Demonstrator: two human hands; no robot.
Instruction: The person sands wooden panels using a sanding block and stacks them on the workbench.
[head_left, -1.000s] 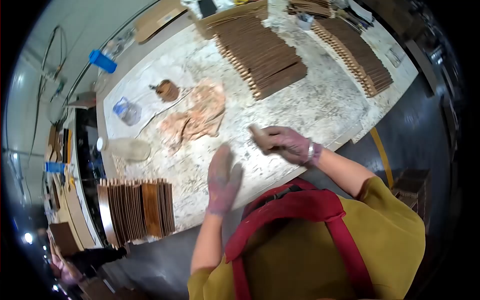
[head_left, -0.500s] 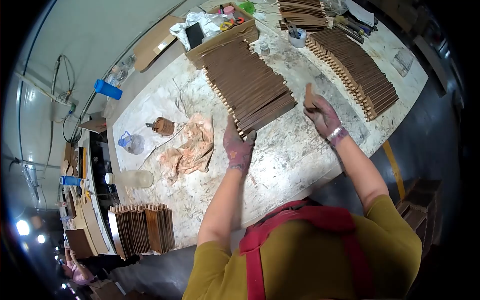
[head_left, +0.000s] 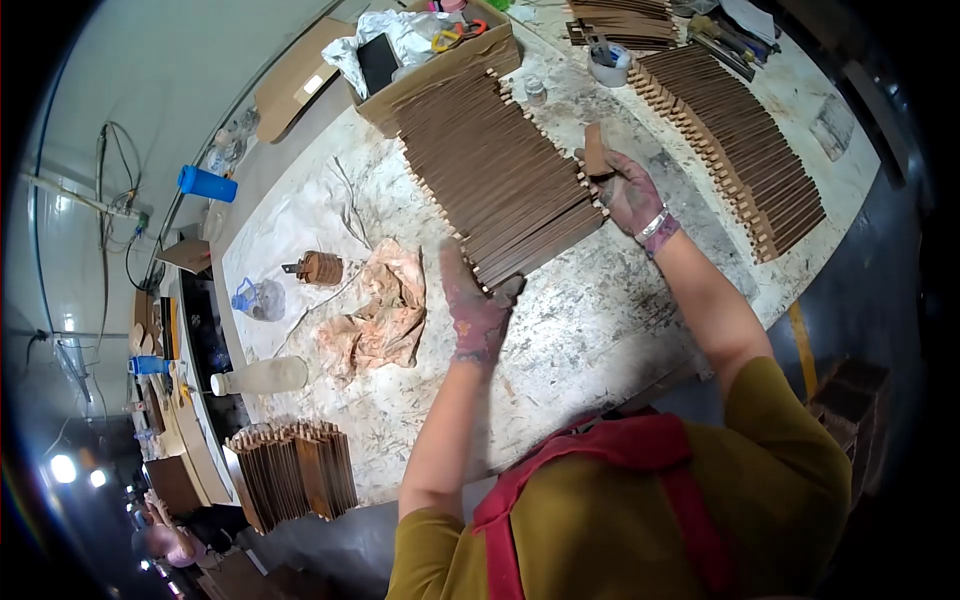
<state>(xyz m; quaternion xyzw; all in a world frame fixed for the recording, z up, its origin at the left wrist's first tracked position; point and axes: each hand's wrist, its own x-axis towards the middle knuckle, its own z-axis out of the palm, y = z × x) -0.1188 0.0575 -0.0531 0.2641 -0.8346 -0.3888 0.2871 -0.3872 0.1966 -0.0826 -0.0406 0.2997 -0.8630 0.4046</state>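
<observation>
A row of dark brown wooden slats (head_left: 490, 165) with pale pegged ends lies packed side by side on the worktable. My left hand (head_left: 476, 315), in a stained purple glove, rests at the near left corner of this row. Its fingers are stretched along the pegged side and the thumb is spread across the near end. My right hand (head_left: 634, 200), also gloved, is at the right side of the row, close to the pegged ends. Between its thumb and fingers is a small flat brown piece (head_left: 595, 150), held upright; its kind is unclear.
A second row of slats (head_left: 740, 140) lies to the right, near a tape roll (head_left: 608, 66). A cardboard box (head_left: 440, 75) stands behind. Left are a crumpled rag (head_left: 378, 310), bottles (head_left: 262, 376) and another slat stack (head_left: 290, 470). Another person (head_left: 175, 535) is far left.
My right hand has moved left with the small brown piece, up to the right side of the slats. My left hand stays at the near corner. The camera view has shifted slightly.
</observation>
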